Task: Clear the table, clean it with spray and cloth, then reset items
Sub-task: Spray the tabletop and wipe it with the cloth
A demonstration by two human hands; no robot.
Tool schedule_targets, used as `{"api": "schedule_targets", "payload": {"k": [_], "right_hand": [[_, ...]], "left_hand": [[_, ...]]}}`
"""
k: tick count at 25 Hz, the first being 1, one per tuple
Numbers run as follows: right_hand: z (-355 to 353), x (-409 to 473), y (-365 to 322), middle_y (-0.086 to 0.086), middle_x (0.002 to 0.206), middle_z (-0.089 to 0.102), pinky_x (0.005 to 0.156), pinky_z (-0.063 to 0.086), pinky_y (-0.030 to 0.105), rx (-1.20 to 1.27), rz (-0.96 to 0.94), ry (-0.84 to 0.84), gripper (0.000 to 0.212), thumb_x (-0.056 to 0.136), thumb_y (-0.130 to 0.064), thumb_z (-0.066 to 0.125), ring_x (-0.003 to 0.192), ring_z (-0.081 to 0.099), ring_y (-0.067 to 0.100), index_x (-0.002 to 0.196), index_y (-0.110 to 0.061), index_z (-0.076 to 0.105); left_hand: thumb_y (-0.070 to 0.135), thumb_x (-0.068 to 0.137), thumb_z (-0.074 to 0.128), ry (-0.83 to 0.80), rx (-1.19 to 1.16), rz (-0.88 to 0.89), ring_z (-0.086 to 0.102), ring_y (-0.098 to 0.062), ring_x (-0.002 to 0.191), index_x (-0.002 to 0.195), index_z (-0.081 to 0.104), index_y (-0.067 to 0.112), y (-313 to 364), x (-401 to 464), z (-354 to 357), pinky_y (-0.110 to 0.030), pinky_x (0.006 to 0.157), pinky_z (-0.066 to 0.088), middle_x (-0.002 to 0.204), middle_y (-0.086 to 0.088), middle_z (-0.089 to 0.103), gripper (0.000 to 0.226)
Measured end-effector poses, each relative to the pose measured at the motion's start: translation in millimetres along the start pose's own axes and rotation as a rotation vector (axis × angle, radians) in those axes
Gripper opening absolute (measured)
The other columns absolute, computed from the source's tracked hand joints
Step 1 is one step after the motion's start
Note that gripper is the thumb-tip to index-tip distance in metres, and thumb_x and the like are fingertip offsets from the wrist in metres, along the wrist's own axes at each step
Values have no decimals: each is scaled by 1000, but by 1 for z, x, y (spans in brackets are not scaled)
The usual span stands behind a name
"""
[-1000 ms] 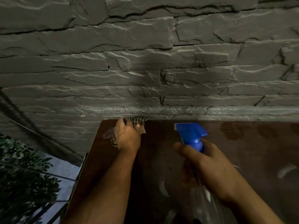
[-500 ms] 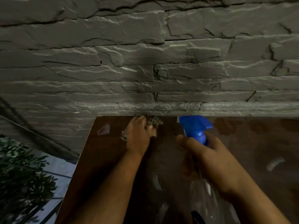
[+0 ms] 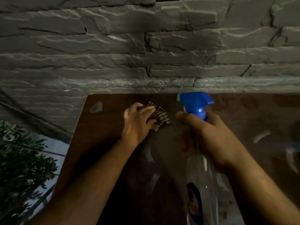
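A dark brown table [image 3: 103, 137] with a glossy top runs up to a stone wall. My left hand [image 3: 138, 124] presses a checked cloth [image 3: 159, 113] onto the table near its far edge; the cloth sticks out to the right of my fingers. My right hand [image 3: 209, 137] grips the neck of a clear spray bottle [image 3: 201, 184] with a blue trigger head [image 3: 195, 103], held above the table just right of the cloth. The bottle's lower part carries a blue label.
A grey rough stone wall [image 3: 146, 46] stands directly behind the table. A green leafy plant [image 3: 21, 159] and pale floor lie beyond the table's left edge. Wet streaks and light reflections [image 3: 261, 135] show on the tabletop at the right.
My left hand has slid the cloth rightward and slightly toward me along the far edge. The right hand with the bottle has stayed in about the same place.
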State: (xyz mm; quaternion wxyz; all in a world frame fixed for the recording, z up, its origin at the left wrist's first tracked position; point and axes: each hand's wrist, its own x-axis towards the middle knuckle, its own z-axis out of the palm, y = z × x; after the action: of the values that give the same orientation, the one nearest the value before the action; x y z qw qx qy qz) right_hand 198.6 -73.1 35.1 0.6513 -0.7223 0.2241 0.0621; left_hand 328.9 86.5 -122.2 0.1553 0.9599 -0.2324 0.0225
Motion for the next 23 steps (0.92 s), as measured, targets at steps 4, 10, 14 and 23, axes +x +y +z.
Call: {"api": "schedule_targets", "payload": {"k": [4, 10, 14, 23], "right_hand": [[-1, -3, 1, 8, 55, 58, 57, 51, 45, -10, 0, 17, 34, 80, -38, 68, 53, 60, 31, 90, -8, 57], [2, -12, -6, 14, 58, 59, 47, 45, 28, 22, 15, -48, 40, 75, -43, 64, 48, 55, 22, 86, -6, 57], [-4, -13, -3, 9, 56, 58, 52, 47, 33, -23, 2, -7, 39, 80, -41, 65, 48, 55, 21, 88, -4, 56], [3, -22, 1, 11, 58, 59, 53, 47, 34, -21, 58, -28, 36, 79, -43, 65, 49, 55, 22, 85, -8, 56]], "left_hand": [[37, 91, 57, 188, -47, -441, 37, -26, 120, 117, 64, 17, -7, 46, -2, -40, 96, 30, 131, -1, 50, 34], [38, 89, 58, 100, -102, -81, 41, -22, 120, 128, 59, 21, 15, 12, 17, -35, 98, 34, 131, 3, 53, 43], [36, 86, 64, 80, -185, -341, 43, -26, 116, 122, 64, 17, 4, 58, 0, -39, 96, 35, 127, 0, 57, 41], [32, 87, 64, 137, -204, -442, 44, -27, 116, 124, 63, 17, -11, 48, 4, -37, 95, 34, 130, -1, 56, 39]]}}
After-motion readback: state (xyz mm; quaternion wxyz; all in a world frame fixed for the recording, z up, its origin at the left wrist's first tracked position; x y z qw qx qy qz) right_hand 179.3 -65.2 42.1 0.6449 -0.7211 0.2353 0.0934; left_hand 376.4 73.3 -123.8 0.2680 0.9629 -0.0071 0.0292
